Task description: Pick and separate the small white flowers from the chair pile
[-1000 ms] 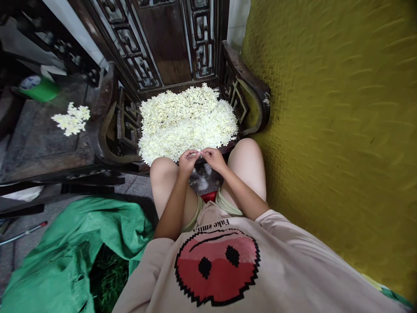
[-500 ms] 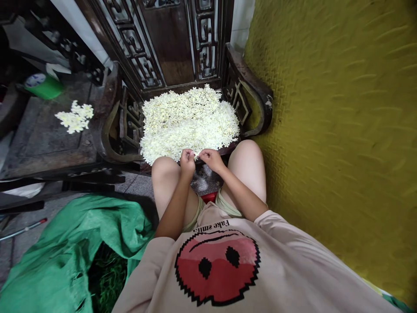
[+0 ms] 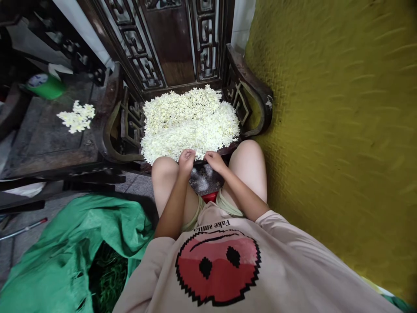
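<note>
A thick heap of small white-and-yellow flowers (image 3: 190, 121) covers the seat of a dark carved wooden chair (image 3: 176, 43) in front of me. My left hand (image 3: 186, 160) is at the near edge of the heap, above my knees, its fingers closed in a pinch. Close by on the right, my right hand (image 3: 215, 161) also has its fingertips pressed together. A small gap parts the two hands. Whatever is between the fingers is too small to make out against the pale flowers.
Left of the chair, a dark wooden surface (image 3: 48, 148) bears a small flower cluster (image 3: 77, 117) and a green roll (image 3: 46, 86). A green sack (image 3: 65, 243) holding green strands (image 3: 109, 271) lies at lower left. A textured yellow wall (image 3: 335, 130) rises on the right.
My hands have drawn slightly apart, the right one shifting a little to the right. A tiny pale flower showed between the fingertips before. The heap looks the same.
</note>
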A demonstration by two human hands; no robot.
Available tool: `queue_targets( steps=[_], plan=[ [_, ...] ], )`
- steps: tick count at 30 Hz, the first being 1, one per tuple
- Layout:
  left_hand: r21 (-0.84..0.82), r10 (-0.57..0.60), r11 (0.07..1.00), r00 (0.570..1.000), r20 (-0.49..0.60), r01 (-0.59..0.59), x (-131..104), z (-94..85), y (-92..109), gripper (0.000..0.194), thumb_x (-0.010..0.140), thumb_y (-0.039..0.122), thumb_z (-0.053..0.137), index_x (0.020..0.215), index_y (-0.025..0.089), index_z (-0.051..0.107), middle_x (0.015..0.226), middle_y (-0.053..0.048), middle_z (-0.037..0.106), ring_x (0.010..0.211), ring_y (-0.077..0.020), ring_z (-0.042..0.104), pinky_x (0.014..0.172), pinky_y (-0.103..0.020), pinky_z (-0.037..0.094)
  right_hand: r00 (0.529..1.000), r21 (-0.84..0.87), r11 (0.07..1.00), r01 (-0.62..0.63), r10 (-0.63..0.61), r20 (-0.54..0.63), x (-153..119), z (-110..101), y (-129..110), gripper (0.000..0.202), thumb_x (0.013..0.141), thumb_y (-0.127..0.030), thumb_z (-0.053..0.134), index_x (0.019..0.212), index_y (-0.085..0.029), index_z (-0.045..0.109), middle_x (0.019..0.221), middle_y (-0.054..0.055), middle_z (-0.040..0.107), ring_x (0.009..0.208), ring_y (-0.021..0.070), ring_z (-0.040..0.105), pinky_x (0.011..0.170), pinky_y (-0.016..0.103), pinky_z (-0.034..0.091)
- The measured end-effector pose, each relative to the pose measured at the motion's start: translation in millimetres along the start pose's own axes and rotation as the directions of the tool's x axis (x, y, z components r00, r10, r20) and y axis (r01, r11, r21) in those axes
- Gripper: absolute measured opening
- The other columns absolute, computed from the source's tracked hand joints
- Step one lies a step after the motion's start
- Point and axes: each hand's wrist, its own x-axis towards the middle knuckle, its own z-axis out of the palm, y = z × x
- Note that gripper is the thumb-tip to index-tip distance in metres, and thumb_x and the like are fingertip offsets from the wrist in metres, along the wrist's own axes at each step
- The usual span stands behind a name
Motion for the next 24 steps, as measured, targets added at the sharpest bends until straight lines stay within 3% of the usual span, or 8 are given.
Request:
queue_targets(
  steps=[8, 15, 20, 24],
  plan=[
    [0.016, 0.038, 0.999, 0.999, -0.007, -0.037, -4, 7.5, -2, 0.018, 0.064, 0.021, 0.068, 0.074, 0.018, 0.053, 0.064, 0.002, 0.058, 0.061, -0.0092, 0.053, 0.065, -0.022, 0.041, 0.999, 0.218, 0.975, -0.051, 0.053, 0.000, 1, 5, -1, 0.025, 0.074, -0.025, 0.042, 0.050, -0.021, 0.038, 0.050, -0.004, 0.035, 0.052, 0.0108, 0.034, 0.054, 0.024, 0.030],
    [-0.022, 0.012, 1.000, 1.000, -0.003, -0.012, -2, 5.0, -4, 0.025, 0.063, 0.030, 0.071, 0.080, 0.019, 0.056, 0.065, 0.002, 0.058, 0.061, -0.0102, 0.053, 0.063, -0.023, 0.040, 0.974, 0.514, 0.834, -0.198, 0.227, 0.008, 1, 0, -9, 0.023, 0.071, -0.027, 0.048, 0.052, -0.023, 0.036, 0.042, -0.008, 0.025, 0.039, 0.0079, 0.021, 0.046, 0.024, 0.029],
    [-0.034, 0.020, 0.999, 1.000, 0.018, -0.019, -1, 5.0, -5, 0.027, 0.063, 0.037, 0.072, 0.077, 0.019, 0.057, 0.066, 0.001, 0.058, 0.063, -0.0109, 0.053, 0.064, -0.024, 0.041, 0.968, 0.505, 0.828, -0.243, 0.238, 0.076, 1, -4, -12, 0.019, 0.073, -0.031, 0.047, 0.058, -0.022, 0.040, 0.044, -0.008, 0.036, 0.037, 0.0066, 0.021, 0.046, 0.024, 0.032],
    [-0.022, 0.055, 0.998, 0.998, -0.006, -0.055, -2, 5.3, -7, 0.026, 0.063, 0.035, 0.072, 0.077, 0.018, 0.058, 0.069, 0.000, 0.059, 0.068, -0.0114, 0.054, 0.066, -0.023, 0.041, 0.951, 0.472, 0.833, -0.288, 0.305, 0.041, -1, -1, -12, 0.016, 0.074, -0.026, 0.045, 0.060, -0.021, 0.041, 0.052, -0.005, 0.044, 0.039, 0.0062, 0.026, 0.043, 0.022, 0.029]
  ],
)
